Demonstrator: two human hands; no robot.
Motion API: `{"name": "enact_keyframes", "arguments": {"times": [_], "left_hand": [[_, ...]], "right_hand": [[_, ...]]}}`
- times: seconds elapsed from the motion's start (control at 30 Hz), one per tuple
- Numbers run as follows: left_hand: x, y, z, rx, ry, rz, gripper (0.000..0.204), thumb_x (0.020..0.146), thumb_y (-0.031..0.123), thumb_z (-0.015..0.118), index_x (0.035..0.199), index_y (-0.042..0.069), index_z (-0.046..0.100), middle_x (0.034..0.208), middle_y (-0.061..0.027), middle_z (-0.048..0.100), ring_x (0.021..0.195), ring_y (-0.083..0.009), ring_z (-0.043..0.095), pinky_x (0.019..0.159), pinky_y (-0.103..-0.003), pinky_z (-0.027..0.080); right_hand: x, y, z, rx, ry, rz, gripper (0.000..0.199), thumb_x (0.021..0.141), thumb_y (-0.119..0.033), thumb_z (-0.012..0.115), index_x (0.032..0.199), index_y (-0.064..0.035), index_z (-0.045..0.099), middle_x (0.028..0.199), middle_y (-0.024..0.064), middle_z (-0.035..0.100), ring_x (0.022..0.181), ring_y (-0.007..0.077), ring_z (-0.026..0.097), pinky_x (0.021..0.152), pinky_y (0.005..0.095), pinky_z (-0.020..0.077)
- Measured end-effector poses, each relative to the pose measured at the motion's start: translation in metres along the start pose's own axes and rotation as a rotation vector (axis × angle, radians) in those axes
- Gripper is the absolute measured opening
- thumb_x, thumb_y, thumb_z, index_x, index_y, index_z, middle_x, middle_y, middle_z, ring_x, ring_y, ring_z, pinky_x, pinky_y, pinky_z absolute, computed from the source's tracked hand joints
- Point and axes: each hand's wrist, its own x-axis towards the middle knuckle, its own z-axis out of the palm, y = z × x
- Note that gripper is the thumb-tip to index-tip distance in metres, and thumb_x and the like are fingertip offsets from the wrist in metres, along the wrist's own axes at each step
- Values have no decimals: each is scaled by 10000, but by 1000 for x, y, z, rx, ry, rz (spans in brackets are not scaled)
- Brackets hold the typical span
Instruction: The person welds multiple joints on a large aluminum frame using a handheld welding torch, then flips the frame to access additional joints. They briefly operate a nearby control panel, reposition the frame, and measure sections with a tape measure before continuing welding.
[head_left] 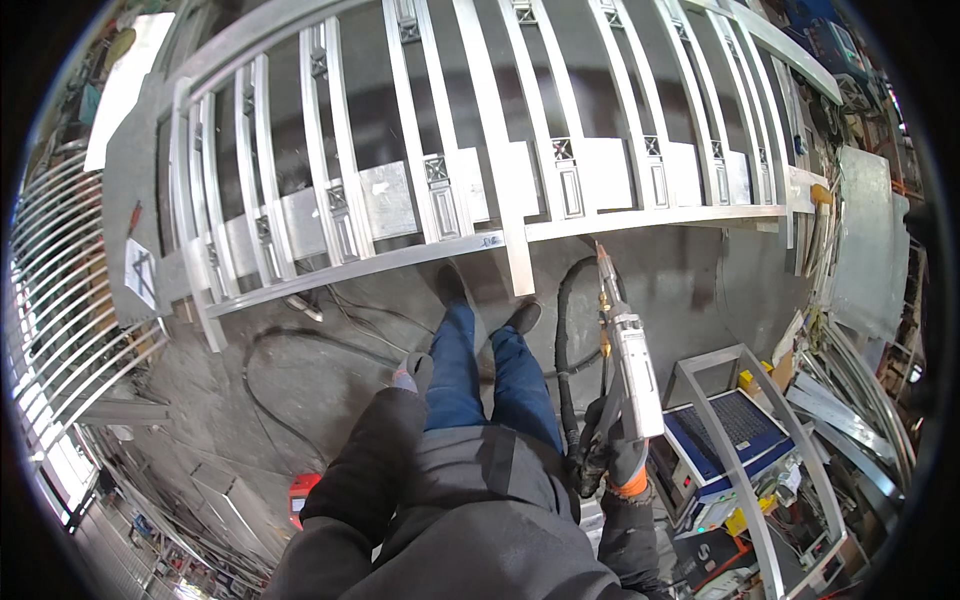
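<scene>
My right hand (628, 462), in a dark grey glove with an orange cuff, is closed round a silver handheld welding gun (634, 368). The gun's copper-coloured nozzle points away from me, its tip just short of the near bottom rail of a silver metal railing (640, 222). A thick black hose (563, 330) loops on the floor beside the gun. By my left thigh hangs my left hand (413, 372) in a grey glove, apart from the railing; its fingers are too small and hidden to make out. The railing has upright bars with small decorative panels.
A blue-edged machine (735, 430) stands at my right behind a grey metal frame (745, 470). Cables (300, 335) trail over the floor at left, near a red box (303, 492). Curved bars (80, 300) stand far left. Metal strips (850, 420) lie piled at right.
</scene>
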Motion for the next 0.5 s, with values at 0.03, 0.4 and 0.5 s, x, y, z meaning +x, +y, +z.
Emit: {"name": "enact_keyframes", "arguments": {"times": [0.03,0.4,0.5], "left_hand": [[2,1,-11,-23,40,-18,250,935,302,643,1000,65,690,847,-117,717,700,-207,641,669,-361,525],[-2,-46,-41,247,387,259,244,914,258,659,1048,58,698,901,-161,734,868,-319,710,763,-416,541],[-4,-1,-31,505,530,347,181,906,179,665,1049,70,690,945,-173,735,916,-362,700,786,-431,541]], "right_hand": [[-1,-6,-7,54,-17,-23,512,969,-497,601,1128,-13,657,938,79,676,759,160,646,593,298,505],[28,-45,-55,277,-118,-106,508,977,-411,607,1292,-14,576,941,70,651,706,163,634,541,282,505],[53,-65,-43,327,-161,-152,551,971,-387,604,1378,-26,521,1037,60,631,727,147,630,575,285,509]]}}
